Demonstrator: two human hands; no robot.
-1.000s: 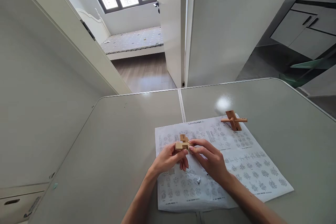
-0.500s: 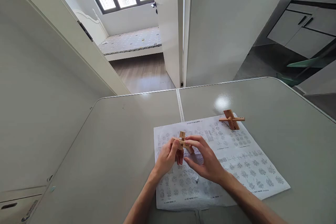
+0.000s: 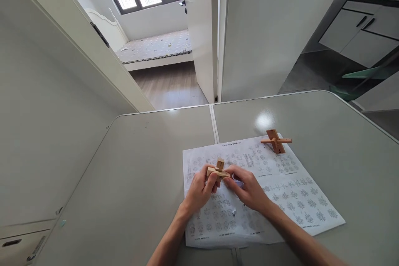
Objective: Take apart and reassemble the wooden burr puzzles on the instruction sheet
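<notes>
Above the printed sheet (image 3: 218, 228), a light wooden interlocking puzzle (image 3: 220, 163) of crossed sticks is held between both hands. My left hand (image 3: 201, 187) is closed on its left side, the thumb pressing from the near side. At its right end, my right hand (image 3: 247, 187) pinches a stick between thumb and fingers. One block of the puzzle sticks up at the top. The fingers hide its lower parts. On the sheet's far right corner rests a second, darker wooden puzzle (image 3: 276, 141), a flat plate crossed by rods.
Rows of small line diagrams cover the sheet, which lies on a grey-green table (image 3: 149, 191) with a seam down its middle. A wall stands close on the left. Past the far edge are an open door (image 3: 199, 29) and a bed (image 3: 156, 48).
The right hand has gone from loosely spread fingers to a pinch on the puzzle's right end. The wooden puzzle has turned, its top block now slightly further right.
</notes>
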